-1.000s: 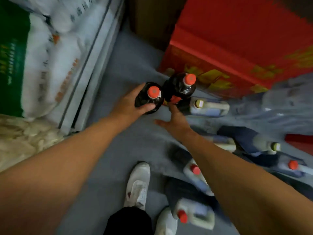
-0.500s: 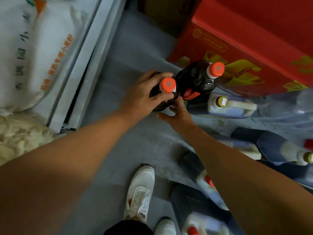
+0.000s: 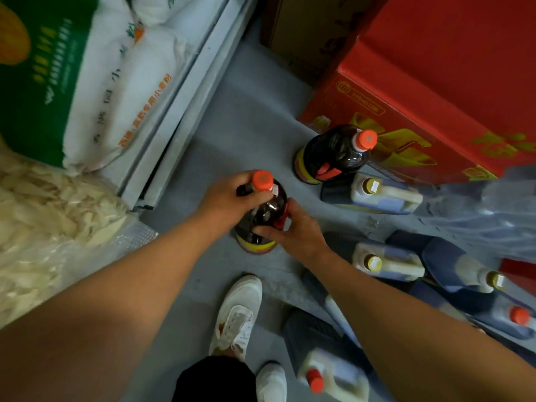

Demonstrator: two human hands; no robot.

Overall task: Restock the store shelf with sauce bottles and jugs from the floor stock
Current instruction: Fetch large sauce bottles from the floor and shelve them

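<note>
A dark sauce bottle (image 3: pixel 265 211) with an orange cap and a red handle is between both hands, just above the grey floor. My left hand (image 3: pixel 229 200) grips its neck and shoulder under the cap. My right hand (image 3: pixel 295 230) holds its lower side by the red handle. A second dark bottle (image 3: pixel 333 153) with an orange cap stands on the floor against a red carton. Several jugs with gold or orange caps lie to the right, among them a pale jug (image 3: pixel 377 194).
The white shelf edge (image 3: pixel 185 111) runs along the left, with flour sacks (image 3: pixel 121 82) and a bag of pale dried strips (image 3: pixel 49 219) on it. A red carton (image 3: pixel 435 91) fills the upper right. My white shoes (image 3: pixel 237 314) stand below the hands.
The held bottle has come away from the second bottle, toward me and to the left. My right hand has closed on its side by the red handle.
</note>
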